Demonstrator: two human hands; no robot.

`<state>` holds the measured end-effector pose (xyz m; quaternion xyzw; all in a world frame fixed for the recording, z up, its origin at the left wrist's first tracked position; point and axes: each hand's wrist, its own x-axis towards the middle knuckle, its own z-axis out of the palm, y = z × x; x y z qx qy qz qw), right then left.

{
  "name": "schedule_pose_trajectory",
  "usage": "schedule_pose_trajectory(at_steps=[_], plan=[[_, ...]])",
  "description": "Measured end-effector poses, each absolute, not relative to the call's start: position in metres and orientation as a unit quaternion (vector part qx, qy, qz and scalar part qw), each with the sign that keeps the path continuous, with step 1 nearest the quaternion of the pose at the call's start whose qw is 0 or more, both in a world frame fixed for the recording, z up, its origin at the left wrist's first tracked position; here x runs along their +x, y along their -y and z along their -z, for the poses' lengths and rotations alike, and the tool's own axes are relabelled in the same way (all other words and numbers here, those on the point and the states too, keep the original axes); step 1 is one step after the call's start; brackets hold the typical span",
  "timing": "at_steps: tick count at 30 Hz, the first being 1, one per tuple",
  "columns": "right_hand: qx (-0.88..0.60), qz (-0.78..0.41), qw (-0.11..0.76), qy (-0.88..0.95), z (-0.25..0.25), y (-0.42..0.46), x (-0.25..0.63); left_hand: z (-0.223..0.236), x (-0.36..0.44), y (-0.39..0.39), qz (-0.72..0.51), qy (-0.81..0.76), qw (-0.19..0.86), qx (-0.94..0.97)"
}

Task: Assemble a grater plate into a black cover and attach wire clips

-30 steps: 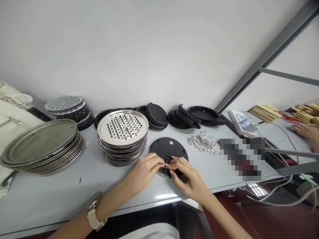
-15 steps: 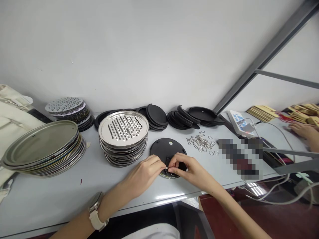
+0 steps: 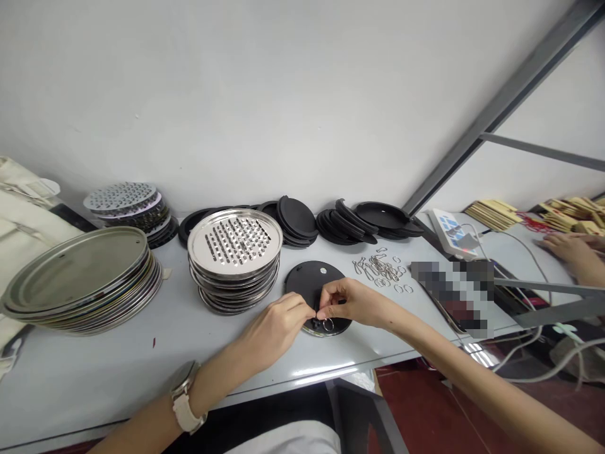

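A round black disc (image 3: 307, 277) with a small pale spot lies on the table in front of me. My left hand (image 3: 278, 321), wearing a watch on its wrist, reaches over the disc's near left edge with thumb and finger pinched together. From the right, my right hand (image 3: 352, 301) is closed in a pinch, its fingertips almost meeting the left ones above the disc. What sits between the fingertips is too small to make out. Just under them a thin metal ring (image 3: 328, 324) shows against the black, beside a small dark piece (image 3: 316, 324) partly hidden.
Left of the disc stands a stack of metal grater discs (image 3: 236, 243); farther left are large oval plates (image 3: 80, 271). Black round covers (image 3: 297, 217) line the wall. Loose metal rings and clips (image 3: 380, 270) lie right, near a blurred phone (image 3: 449, 296). Another person's hand (image 3: 567, 249) is far right.
My right hand has turned and its forearm has swung up and right. The metal ring now shows more fully below the fingertips. My left hand has hardly moved.
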<state>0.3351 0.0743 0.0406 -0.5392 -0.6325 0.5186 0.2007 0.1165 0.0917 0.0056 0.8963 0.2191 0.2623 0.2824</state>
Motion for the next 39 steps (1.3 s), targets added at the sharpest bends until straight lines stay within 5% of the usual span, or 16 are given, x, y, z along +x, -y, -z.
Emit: schedule_pose_trajectory(at_steps=[14,39], plan=[[-0.561,-0.463,0.094,0.68,-0.047,-0.082,0.332,-0.011,0.123,-0.101,-0.273,-0.233,0.344,0.868],[-0.53,-0.456,0.157,0.698,-0.044,-0.069,0.334,-0.019,0.12,-0.105,-0.241,-0.242,0.371,0.864]])
